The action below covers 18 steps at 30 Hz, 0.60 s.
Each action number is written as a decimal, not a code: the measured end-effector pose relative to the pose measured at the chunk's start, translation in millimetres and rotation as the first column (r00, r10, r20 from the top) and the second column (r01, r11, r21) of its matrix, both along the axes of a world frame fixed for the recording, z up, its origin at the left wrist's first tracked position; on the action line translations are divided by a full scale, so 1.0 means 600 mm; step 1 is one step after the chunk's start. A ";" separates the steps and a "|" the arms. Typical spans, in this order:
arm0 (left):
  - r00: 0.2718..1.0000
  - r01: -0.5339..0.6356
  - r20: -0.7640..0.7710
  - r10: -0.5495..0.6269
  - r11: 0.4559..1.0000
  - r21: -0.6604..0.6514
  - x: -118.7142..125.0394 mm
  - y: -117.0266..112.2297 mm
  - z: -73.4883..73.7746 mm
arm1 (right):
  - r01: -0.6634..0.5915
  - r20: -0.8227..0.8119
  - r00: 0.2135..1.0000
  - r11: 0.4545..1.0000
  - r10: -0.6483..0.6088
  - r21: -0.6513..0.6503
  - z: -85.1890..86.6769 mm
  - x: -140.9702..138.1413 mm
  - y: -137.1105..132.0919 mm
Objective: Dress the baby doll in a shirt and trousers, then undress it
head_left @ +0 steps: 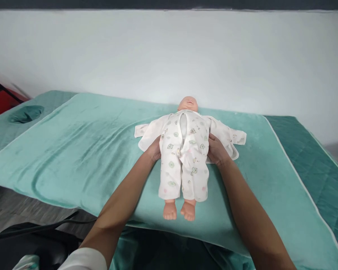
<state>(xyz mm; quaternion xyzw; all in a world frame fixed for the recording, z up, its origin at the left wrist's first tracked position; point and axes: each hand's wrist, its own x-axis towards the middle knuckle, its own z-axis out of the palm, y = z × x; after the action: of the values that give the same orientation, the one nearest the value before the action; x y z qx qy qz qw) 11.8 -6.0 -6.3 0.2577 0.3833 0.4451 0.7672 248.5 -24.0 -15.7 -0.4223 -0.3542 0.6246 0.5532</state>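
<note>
A baby doll (189, 104) lies on its back on the green bed cover, head toward the wall and bare feet toward me. It wears patterned white trousers (171, 176), pulled high over the chest, with an opening down the front. Beneath it a white baby shirt (154, 132) is spread, its sleeves stretched out to both sides. My left hand (155, 149) grips the doll's side at the hip, fingers mostly hidden behind the trousers. On the opposite side my right hand (216, 150) holds it likewise, fingertips tucked behind the cloth.
The green cover (101, 127) drapes over a padded bed with a face hole (26, 114) at the left end. A white wall (169, 56) runs along the far side. Lower left are a black bag-like object (30, 243) and a strap; something red (1, 103) is at far left.
</note>
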 end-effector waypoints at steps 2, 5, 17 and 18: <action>1.000 -0.005 -0.010 0.005 1.000 0.016 0.003 0.001 0.001 | 0.047 -0.005 0.999 0.999 -0.047 0.017 -0.004 -0.005 0.002; 1.000 -0.014 -0.014 0.015 0.999 0.047 0.005 0.002 -0.002 | 0.094 0.005 0.996 0.995 -0.094 0.026 -0.005 -0.011 0.002; 1.000 0.018 -0.024 -0.015 0.991 0.132 -0.002 0.006 -0.015 | 0.080 0.068 0.995 0.995 -0.077 -0.053 0.016 -0.018 -0.005; 1.000 0.014 -0.030 -0.010 0.990 0.138 -0.002 0.007 -0.016 | 0.088 0.082 0.993 0.994 -0.083 -0.061 0.016 -0.019 -0.005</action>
<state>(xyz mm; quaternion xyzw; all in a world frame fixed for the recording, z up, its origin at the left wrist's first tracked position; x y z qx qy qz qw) 10.3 -2.0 -15.8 0.3191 0.3611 0.4623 0.7444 237.2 -27.2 -6.3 -0.4792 -0.3375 0.5940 0.5510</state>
